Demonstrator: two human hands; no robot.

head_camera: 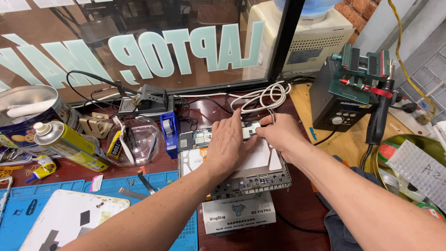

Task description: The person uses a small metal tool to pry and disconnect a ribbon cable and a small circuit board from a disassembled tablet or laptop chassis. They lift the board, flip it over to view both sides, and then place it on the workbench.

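**Both hands on an opened tablet**

At frame centre, the opened tablet (234, 162) lies on a white box (239, 214). The left hand (227, 144) presses flat, fingers spread, apparently steadying it. The right hand (278, 132) pinches together at the circuit board (204, 136), grip contents unclear.

Opened grey tablet chassis (260, 179): matt metal frame, with a smooth pale sheet inside. Small green circuit board (203, 137) at its top edge: glossy, with shiny metal shields. Blue work mat (111, 186): matt, rubbery, moulded ridges. Dark red-brown tabletop (302, 204): polished wood look, slight sheen. Yellow spray can (72, 145): glossy painted metal, with a white plastic nozzle. Clear dome-shaped lid (137, 142): glossy transparent plastic. White coiled cable (265, 95): smooth plastic sheath. Black-and-green rework station (344, 100): matt casing. White flat box (239, 214) under the chassis: matt cardboard.
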